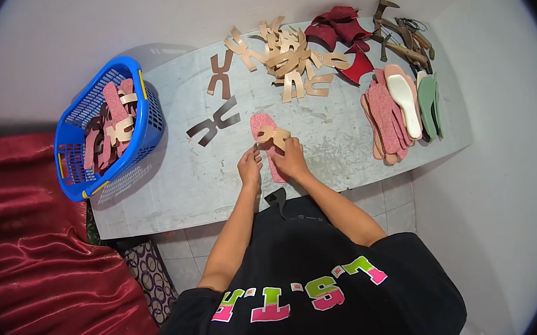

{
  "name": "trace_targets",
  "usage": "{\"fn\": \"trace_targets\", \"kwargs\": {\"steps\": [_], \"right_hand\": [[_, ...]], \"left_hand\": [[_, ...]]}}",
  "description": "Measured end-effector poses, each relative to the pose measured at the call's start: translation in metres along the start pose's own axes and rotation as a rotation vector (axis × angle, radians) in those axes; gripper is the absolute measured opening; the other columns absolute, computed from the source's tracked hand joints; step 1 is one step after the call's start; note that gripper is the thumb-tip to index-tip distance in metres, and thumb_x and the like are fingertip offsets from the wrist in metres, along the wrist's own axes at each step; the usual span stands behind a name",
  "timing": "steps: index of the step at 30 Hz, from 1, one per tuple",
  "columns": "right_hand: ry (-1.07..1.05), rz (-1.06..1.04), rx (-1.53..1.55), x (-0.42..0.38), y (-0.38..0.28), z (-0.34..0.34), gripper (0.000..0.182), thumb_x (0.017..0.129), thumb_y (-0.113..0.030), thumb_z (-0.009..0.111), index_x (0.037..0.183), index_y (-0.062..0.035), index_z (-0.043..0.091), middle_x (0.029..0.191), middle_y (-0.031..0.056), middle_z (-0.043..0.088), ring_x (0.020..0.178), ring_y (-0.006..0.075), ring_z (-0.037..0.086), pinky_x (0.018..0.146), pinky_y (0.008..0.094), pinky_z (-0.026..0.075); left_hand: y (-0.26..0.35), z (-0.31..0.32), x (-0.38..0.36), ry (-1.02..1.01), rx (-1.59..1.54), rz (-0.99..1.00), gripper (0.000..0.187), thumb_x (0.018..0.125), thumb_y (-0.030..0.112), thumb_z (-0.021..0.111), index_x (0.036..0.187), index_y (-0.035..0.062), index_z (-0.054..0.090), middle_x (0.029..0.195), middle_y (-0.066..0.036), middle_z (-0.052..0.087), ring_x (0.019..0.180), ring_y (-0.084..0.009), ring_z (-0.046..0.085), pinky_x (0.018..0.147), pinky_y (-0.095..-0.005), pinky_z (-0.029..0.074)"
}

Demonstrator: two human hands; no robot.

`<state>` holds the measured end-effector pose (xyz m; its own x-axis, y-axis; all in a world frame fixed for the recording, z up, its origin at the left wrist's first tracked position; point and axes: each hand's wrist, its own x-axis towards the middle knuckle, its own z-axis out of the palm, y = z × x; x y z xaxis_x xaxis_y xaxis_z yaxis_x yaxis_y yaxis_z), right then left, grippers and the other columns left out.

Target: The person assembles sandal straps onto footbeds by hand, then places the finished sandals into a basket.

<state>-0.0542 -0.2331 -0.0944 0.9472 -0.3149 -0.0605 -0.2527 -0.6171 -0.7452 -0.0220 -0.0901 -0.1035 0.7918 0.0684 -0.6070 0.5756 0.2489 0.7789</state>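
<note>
A pink speckled sandal sole (262, 123) lies lengthwise on the table in front of me, with a tan cross-shaped strap (273, 135) over its upper half. My right hand (289, 161) is closed on the strap's right end and rests over the sole's edge. At the strap's left side, my left hand (250, 168) has its fingers pinched together; what they hold is too small to make out. Just beyond lie a dark brown strap piece (213, 122) and a second brown one (221, 75).
A blue basket (142, 132) with pink sandals stands left. Tan straps (289, 54) and red pieces (355, 67) are heaped at the back. Hammers (400, 46) lie back right, above stacked pink soles (384, 116), a white sole (403, 98) and green soles (429, 105).
</note>
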Motion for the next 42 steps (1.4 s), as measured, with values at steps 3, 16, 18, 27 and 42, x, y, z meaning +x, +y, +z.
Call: {"fn": "trace_targets", "kwargs": {"steps": [3,16,18,27,42], "right_hand": [[-0.069,-0.044,-0.145,-0.009,-0.027,-0.018,0.063,0.071,-0.018,0.077,0.118,0.0078,0.045,0.121,0.0266,0.046,0.111,0.0438,0.047,0.093,0.0485,0.043],[-0.058,0.179,0.177,0.003,-0.018,-0.012,0.029,0.073,-0.003,0.057,0.101,0.0059,0.058,0.096,0.0254,0.068,0.094,0.0397,0.067,0.082,0.0428,0.053],[-0.076,0.17,0.227,0.003,-0.018,-0.013,0.031,0.073,-0.003,0.058,0.103,0.005,0.059,0.098,0.0253,0.068,0.095,0.0387,0.067,0.082,0.0415,0.053],[-0.156,0.199,0.425,0.012,-0.004,-0.005,0.034,0.076,-0.003,0.064,0.109,0.0035,0.06,0.1,0.013,0.068,0.091,0.0197,0.064,0.079,0.0318,0.049],[-0.12,0.135,0.403,0.015,-0.007,-0.015,0.027,0.085,-0.008,0.059,0.11,0.0019,0.059,0.098,0.0163,0.063,0.093,0.0292,0.06,0.083,0.038,0.047]], "left_hand": [[-0.001,0.003,-0.009,-0.011,0.261,0.196,0.024,0.094,0.021,0.055,0.106,0.0027,0.066,0.088,-0.005,0.068,0.073,-0.0131,0.06,0.067,-0.0272,0.048],[0.003,-0.014,0.014,0.143,0.651,0.3,0.023,0.09,0.022,0.066,0.099,0.0023,0.073,0.079,-0.011,0.071,0.066,-0.0181,0.068,0.062,-0.0316,0.052],[0.002,-0.015,0.018,0.141,0.341,0.285,0.02,0.088,0.015,0.068,0.102,0.0012,0.07,0.08,-0.008,0.072,0.065,-0.0136,0.067,0.059,-0.0261,0.052],[0.02,-0.007,0.007,-0.114,-0.124,-0.008,0.016,0.089,0.004,0.062,0.104,-0.0018,0.061,0.084,-0.005,0.063,0.072,-0.0116,0.061,0.064,-0.0229,0.052],[0.03,0.005,0.001,-0.228,-0.111,0.141,0.022,0.087,0.0,0.065,0.106,-0.0004,0.055,0.099,-0.011,0.067,0.084,-0.0164,0.066,0.076,-0.0276,0.053]]}}
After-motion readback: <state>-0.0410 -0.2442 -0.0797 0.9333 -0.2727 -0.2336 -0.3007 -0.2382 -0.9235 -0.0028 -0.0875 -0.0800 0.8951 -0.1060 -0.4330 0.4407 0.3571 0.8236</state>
